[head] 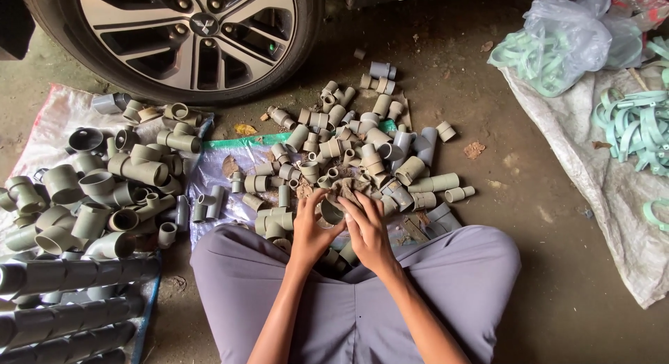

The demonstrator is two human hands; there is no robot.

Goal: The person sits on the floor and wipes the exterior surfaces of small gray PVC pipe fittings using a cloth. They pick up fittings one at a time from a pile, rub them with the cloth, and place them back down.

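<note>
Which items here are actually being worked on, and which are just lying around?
In hand:
- left hand on grey pipe fitting
- right hand pressing brown rag
- small fittings pile in front

Lying about:
- large fittings
- car wheel
- green clips
- plastic bag
- white sack
</note>
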